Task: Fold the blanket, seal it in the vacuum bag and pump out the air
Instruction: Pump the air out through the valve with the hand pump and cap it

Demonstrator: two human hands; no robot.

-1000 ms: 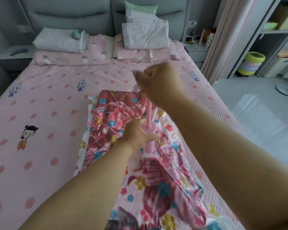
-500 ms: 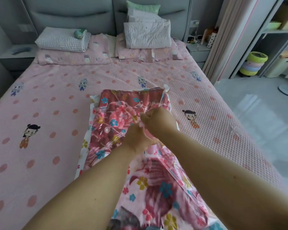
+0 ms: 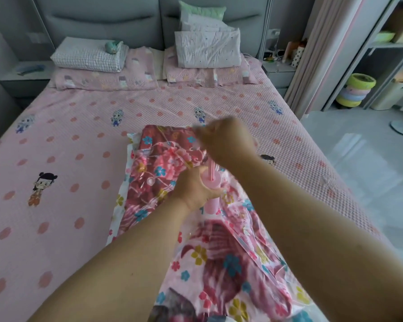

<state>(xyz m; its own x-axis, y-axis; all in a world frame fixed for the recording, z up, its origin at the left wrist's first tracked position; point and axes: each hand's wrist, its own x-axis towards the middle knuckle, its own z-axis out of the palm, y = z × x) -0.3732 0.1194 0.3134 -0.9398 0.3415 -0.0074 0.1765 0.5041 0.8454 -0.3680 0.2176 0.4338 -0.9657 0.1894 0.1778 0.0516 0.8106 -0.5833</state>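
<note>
A floral red and pink blanket (image 3: 163,159) lies folded inside a clear vacuum bag (image 3: 233,259) on the bed. A pink hand pump (image 3: 211,182) stands upright on the bag. My left hand (image 3: 193,189) grips the pump's cylinder. My right hand (image 3: 226,140) is raised above it, curled round the pump's handle, with the pink rod showing between hand and cylinder. The handle itself is hidden in my fist.
The bed (image 3: 56,159) has a pink dotted cover. Folded bedding and pillows (image 3: 205,47) lie at the headboard. A nightstand (image 3: 277,70) stands at the right, with a curtain and shelves (image 3: 386,56) beyond. The bed's right edge drops to a pale floor (image 3: 358,170).
My right hand went down to the cylinder half a second ago and has now risen again, drawing the rod out. My left hand stayed on the cylinder.
</note>
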